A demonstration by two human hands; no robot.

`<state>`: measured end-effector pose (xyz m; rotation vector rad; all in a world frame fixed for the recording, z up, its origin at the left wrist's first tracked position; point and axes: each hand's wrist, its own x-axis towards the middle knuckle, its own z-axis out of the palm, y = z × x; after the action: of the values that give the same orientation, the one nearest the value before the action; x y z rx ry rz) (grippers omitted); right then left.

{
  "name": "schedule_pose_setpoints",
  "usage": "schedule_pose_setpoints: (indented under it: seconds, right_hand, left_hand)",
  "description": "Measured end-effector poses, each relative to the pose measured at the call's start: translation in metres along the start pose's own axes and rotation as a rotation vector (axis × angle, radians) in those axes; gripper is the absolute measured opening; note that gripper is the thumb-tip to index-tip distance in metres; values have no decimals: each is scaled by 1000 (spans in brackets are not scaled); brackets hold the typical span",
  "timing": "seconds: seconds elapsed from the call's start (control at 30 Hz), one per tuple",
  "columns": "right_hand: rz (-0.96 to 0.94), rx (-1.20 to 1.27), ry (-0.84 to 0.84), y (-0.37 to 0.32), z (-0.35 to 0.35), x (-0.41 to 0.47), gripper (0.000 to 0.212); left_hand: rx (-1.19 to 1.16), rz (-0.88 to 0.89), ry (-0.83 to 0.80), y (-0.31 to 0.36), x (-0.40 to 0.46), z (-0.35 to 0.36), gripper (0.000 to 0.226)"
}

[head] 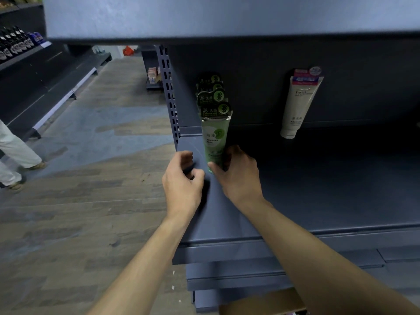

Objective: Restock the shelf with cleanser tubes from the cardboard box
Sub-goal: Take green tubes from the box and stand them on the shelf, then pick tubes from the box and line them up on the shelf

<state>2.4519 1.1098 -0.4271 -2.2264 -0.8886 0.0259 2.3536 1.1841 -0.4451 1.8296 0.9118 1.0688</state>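
A row of green cleanser tubes [214, 135] hangs on a hook at the left end of the dark shelf [318, 178], one behind another. My right hand [236, 173] grips the bottom of the front green tube with thumb and fingers. My left hand [183, 178] hovers just left of it at the shelf's end, fingers curled and holding nothing. A single white facial tube [297, 105] hangs further right. The cardboard box [261, 302] shows only as a corner at the bottom edge, below the shelves.
An upper shelf board [227, 17] overhangs close above. A perforated upright [169, 92] marks the shelf's left end. Left of it lies a wood-pattern aisle floor [91, 178], with a person's legs [16, 155] at far left and stocked dark bottles [16, 42] on the opposite shelving.
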Motion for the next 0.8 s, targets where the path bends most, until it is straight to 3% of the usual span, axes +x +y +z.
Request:
schedule_pose_setpoints:
  seconds: [0.13,0.27,0.47,0.63,0.8]
  right_hand:
    - [-40,-59,-74,16,-19,-12,49]
    - [-55,-227,-154,26,-81,-40,60]
    - [-81,-403,-198,21,-171,-67,55]
    - [-59,-431,-185,38,-208,-86,54]
    - [-44,-412,-202,73,-224,-104,54]
  left_hand:
    - [-17,7,-10,0,0,2,34]
    - [6,-32,-54,10,-12,-6,34]
    - [304,-110,-274,57,-50,-17,35]
    - [544,132,-501,104,-84,-12,38]
    - [641,282,-549,130,-119,4,34]
